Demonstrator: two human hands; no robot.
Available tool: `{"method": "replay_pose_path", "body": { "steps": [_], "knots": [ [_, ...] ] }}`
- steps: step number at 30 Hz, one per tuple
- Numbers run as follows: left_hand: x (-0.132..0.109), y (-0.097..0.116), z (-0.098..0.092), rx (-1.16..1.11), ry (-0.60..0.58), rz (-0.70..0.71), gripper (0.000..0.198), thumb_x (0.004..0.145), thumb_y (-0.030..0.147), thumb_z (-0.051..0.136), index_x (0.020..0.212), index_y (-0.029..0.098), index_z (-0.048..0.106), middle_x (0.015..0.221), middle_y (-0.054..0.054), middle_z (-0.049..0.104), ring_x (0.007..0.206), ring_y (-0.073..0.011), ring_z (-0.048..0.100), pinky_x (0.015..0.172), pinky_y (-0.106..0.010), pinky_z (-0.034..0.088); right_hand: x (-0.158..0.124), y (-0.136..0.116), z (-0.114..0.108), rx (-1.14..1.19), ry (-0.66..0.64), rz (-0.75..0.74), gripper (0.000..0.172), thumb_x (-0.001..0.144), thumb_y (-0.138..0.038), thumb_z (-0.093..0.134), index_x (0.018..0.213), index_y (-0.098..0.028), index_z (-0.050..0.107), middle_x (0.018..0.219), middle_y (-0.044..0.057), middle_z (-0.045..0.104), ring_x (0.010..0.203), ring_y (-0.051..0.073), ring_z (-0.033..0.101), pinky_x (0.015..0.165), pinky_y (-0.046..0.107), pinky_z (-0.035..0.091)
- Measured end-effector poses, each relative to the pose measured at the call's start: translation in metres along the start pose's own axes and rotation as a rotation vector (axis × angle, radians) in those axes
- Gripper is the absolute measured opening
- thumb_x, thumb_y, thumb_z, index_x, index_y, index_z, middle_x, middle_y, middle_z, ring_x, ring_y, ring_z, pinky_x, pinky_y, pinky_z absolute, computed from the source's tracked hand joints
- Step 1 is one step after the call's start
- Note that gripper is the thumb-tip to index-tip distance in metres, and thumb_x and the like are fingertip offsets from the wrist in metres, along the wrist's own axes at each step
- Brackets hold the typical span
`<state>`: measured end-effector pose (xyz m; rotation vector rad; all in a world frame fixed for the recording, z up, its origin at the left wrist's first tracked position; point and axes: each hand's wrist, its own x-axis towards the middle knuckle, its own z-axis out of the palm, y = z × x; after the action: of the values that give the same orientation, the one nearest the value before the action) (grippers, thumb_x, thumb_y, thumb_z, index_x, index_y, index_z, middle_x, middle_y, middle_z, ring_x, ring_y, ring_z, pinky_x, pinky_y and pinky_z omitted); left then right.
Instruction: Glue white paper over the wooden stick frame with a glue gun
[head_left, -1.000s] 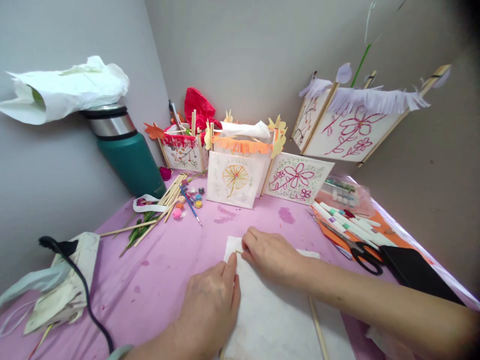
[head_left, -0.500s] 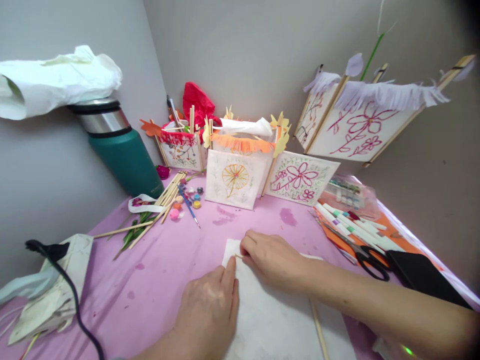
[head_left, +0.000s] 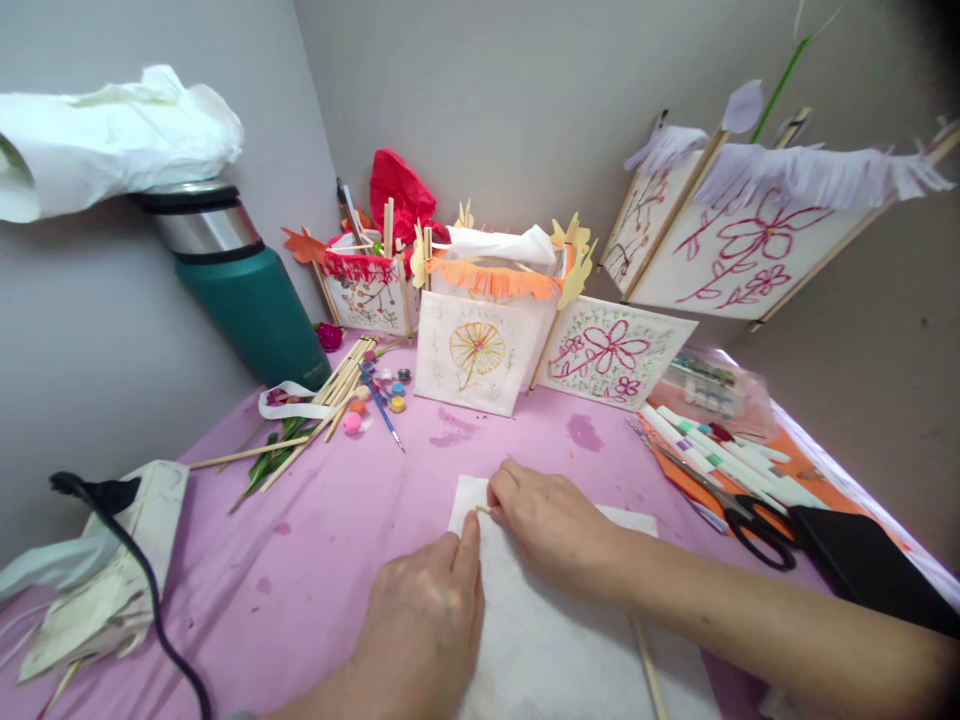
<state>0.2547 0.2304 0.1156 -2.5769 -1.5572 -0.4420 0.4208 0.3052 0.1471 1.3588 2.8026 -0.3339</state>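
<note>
A white sheet (head_left: 570, 640) that looks like paper or thin cloth lies before me. My left hand (head_left: 427, 610) rests along its left edge, index finger stretched out; the thumb is hidden. At that fingertip shows a short bit of thin wooden stick (head_left: 484, 510). My right hand (head_left: 551, 520) lies over the sheet's upper left part, fingers curled and pinching around the stick's other side, so most of it is hidden. A second wooden stick (head_left: 649, 665) lies on the sheet's right part, partly under my right forearm.
White panels with stitched-looking flowers (head_left: 476, 350) stand at the back. Left are a teal bottle (head_left: 247, 320), wooden sticks (head_left: 341, 390), paint pots (head_left: 396, 400) and a black cable (head_left: 154, 590). Right are scissors (head_left: 757, 530), markers (head_left: 720, 455) and a black flat object (head_left: 862, 560). A fringed lantern-like box (head_left: 765, 240) hangs above.
The view has shifted slightly, so most things sit a little further right in the picture. Both hands keep nearly the same place on the sheet.
</note>
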Motion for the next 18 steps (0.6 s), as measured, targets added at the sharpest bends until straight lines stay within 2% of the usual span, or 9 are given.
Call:
{"method": "replay_pose_path", "body": {
  "steps": [4,11,18],
  "knots": [
    [0.001,0.0,-0.002,0.016,-0.058,-0.01,0.046,0.084,0.01,0.041,0.129,0.005,0.049,0.07,-0.004,0.065,0.053,-0.0199,0.063,0.045,-0.033,0.051,0.0,-0.001,-0.001,0.011,-0.009,0.023,0.013,0.094,-0.019,0.044,0.094,-0.014,0.055,0.094,0.007,0.061,0.08,0.019,0.057,0.062,0.03,0.034],
    [0.003,0.001,-0.006,0.038,-0.252,-0.03,0.051,0.086,0.011,0.041,0.137,0.007,0.043,0.079,-0.007,0.067,0.061,-0.0202,0.066,0.053,-0.032,0.053,-0.003,-0.002,0.0,0.013,0.01,0.035,0.014,0.096,-0.022,0.043,0.094,-0.015,0.055,0.094,0.006,0.061,0.081,0.018,0.058,0.062,0.029,0.033],
    [0.008,0.003,-0.011,0.048,-0.401,-0.032,0.055,0.086,0.009,0.039,0.141,0.006,0.037,0.088,-0.012,0.067,0.069,-0.0213,0.066,0.059,-0.033,0.054,-0.002,-0.003,-0.003,-0.031,-0.007,0.026,0.01,0.093,-0.016,0.045,0.094,-0.015,0.055,0.093,0.006,0.061,0.078,0.017,0.056,0.061,0.029,0.034]
  ]
}}
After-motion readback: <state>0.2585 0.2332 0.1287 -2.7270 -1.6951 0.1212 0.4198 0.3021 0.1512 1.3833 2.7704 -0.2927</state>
